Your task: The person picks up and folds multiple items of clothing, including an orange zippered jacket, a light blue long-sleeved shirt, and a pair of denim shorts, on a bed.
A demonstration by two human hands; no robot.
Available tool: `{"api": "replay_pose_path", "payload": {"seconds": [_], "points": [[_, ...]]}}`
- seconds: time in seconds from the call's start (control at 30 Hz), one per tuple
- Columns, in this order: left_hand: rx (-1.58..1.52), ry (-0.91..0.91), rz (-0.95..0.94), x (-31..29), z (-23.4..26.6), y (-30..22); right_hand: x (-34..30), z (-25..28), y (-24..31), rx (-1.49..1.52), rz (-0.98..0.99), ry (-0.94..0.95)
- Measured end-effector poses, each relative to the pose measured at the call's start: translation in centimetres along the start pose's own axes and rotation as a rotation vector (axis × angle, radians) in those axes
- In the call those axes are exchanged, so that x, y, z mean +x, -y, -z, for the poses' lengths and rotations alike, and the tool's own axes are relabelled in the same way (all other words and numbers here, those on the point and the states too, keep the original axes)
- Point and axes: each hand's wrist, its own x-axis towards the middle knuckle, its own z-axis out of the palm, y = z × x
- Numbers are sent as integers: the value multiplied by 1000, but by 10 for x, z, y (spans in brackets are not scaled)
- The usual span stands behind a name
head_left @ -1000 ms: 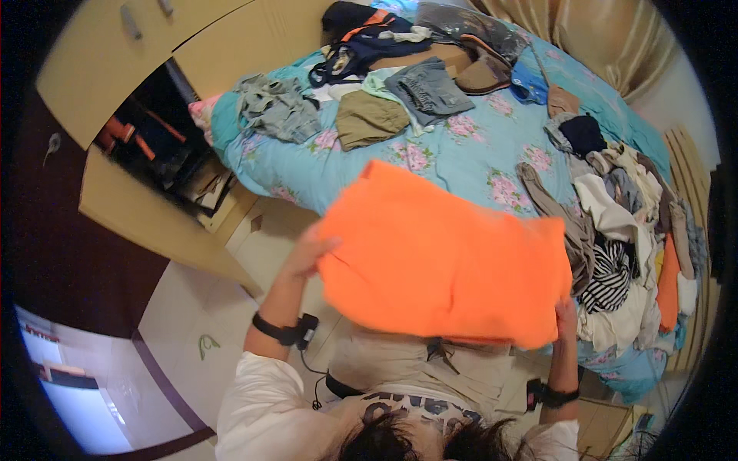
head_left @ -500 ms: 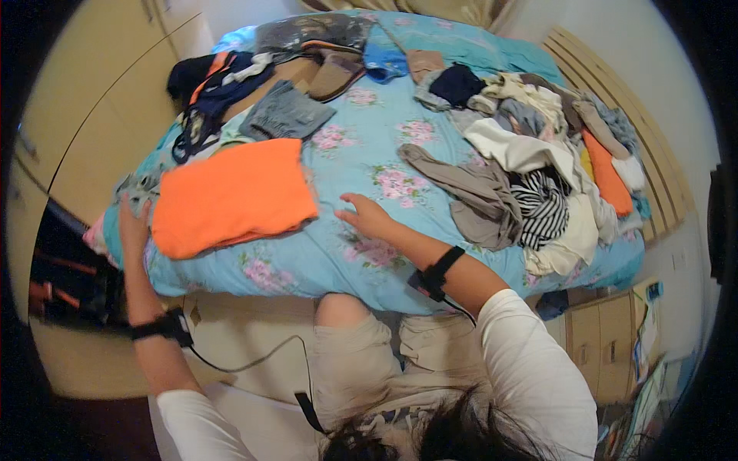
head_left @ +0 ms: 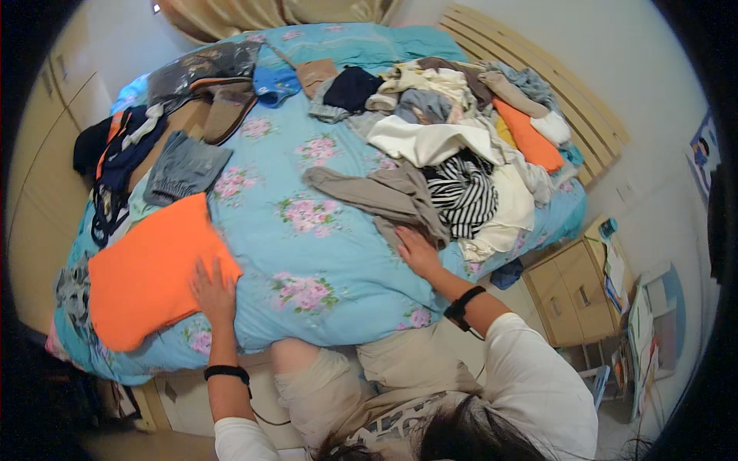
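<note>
Resting wide-fingered on the orange garment (head_left: 154, 269) at the near left of the bed (head_left: 265, 246), perhaps to steady it, the left hand (head_left: 214, 292) lies flat, while the right hand (head_left: 419, 253) touches the taupe garment (head_left: 392, 192) rightward, its grip impossible to tell.

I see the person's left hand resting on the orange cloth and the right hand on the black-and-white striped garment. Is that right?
Not quite: the head view shows the right hand on the grey-brown garment. The left hand does rest on the orange cloth.
</note>
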Motion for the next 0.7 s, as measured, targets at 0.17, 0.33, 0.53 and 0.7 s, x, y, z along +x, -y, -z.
{"api": "replay_pose_path", "payload": {"seconds": [0.17,0.33,0.53,0.7], "points": [[10,-48,-24,2,-5,0,0,-2,-2,100,-63,-33],[2,-32,-22,3,-4,1,0,-5,-3,171,-41,-90],[68,-120,-81,4,-4,2,3,-1,2,192,-166,9],[78,-106,-92,5,-1,-2,2,-5,-4,128,-128,-16]]}}
